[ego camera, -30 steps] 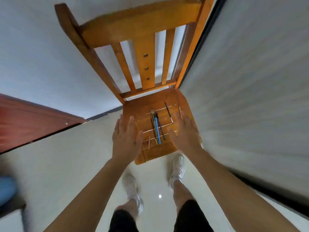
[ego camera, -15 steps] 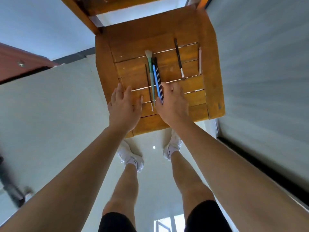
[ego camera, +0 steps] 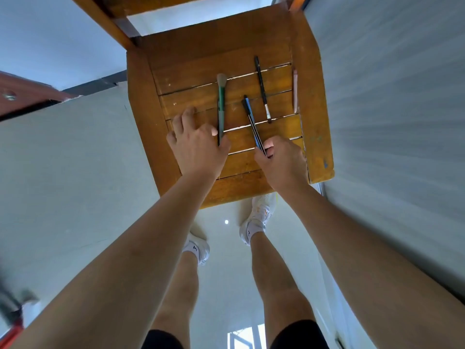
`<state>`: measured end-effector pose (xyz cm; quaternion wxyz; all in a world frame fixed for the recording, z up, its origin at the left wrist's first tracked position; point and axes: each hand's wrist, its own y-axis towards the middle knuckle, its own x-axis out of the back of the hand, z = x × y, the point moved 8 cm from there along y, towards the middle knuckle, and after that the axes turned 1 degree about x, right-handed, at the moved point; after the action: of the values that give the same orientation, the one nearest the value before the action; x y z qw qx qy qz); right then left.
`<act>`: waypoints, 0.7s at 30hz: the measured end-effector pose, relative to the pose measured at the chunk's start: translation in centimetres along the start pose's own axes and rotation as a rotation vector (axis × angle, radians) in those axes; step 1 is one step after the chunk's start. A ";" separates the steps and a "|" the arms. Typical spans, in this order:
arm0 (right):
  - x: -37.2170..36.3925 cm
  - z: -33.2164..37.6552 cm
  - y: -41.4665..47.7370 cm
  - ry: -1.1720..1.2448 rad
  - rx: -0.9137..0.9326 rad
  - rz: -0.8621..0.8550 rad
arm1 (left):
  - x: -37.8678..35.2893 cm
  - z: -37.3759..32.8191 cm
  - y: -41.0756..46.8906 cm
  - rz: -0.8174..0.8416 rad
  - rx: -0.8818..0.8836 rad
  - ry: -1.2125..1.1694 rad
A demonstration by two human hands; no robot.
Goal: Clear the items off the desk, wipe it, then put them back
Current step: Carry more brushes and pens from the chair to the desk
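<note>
Now, hands (ego camera: 198,152) in pinch on brushes (ego camera: 221,102)

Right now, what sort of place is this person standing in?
Probably an indoor room, perhaps in a home: a wooden chair stands on a glossy pale floor close to a plain white wall.

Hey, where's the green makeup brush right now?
Head view: the green brush lies on the wooden chair seat, left of centre, its near end pinched by the left hand; the blue pen in the right hand is just to its right.
</note>
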<state>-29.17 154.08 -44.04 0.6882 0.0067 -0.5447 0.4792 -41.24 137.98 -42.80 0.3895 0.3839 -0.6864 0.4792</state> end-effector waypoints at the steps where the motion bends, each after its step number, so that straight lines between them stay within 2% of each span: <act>1: 0.0 0.0 0.0 0.018 -0.003 0.001 | 0.0 0.0 0.0 -0.011 0.013 -0.024; 4: 0.0 0.0 -0.1 0.078 -0.014 0.000 | -0.2 -0.2 0.0 -0.021 0.058 -0.096; 9: 0.0 -0.1 -0.3 0.124 -0.037 -0.013 | -1.4 0.1 0.1 0.054 0.186 -0.258; 21: -0.1 0.7 0.0 0.264 -0.063 -0.056 | -0.5 2.2 1.0 0.051 0.171 -0.523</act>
<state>-29.66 153.68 -43.84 0.7669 -0.0630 -0.4637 0.4391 -42.34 136.24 -44.10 0.1532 0.5088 -0.7300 0.4298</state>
